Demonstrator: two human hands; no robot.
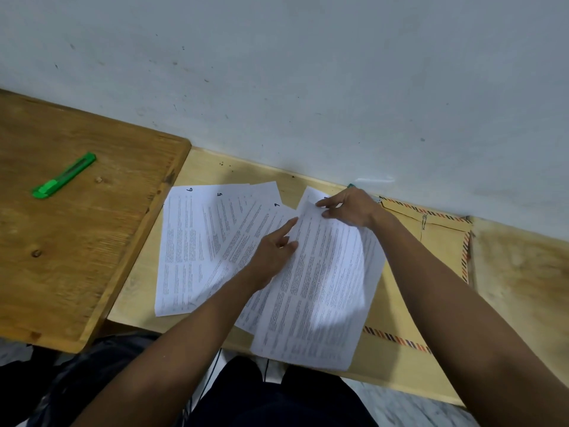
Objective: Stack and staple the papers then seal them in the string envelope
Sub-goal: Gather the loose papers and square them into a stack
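Note:
Several printed white sheets (197,241) lie fanned across the pale wooden table, with hand-written numbers at their top corners. My right hand (348,211) pinches the far edge of the top sheet (320,288) on the right, which is lifted and blurred. My left hand (274,254) rests on the papers beside that sheet, index finger stretched out towards its left edge. A brown string envelope (443,251) with a striped border lies under the right-hand sheets and my right forearm. No stapler shows clearly; a small teal object (351,185) peeks out behind my right hand.
A green utility knife (63,176) lies on the darker wooden table (77,241) at the left. The white wall (308,87) runs right along the far edge of both tables. My dark-clothed lap (261,396) is at the near edge.

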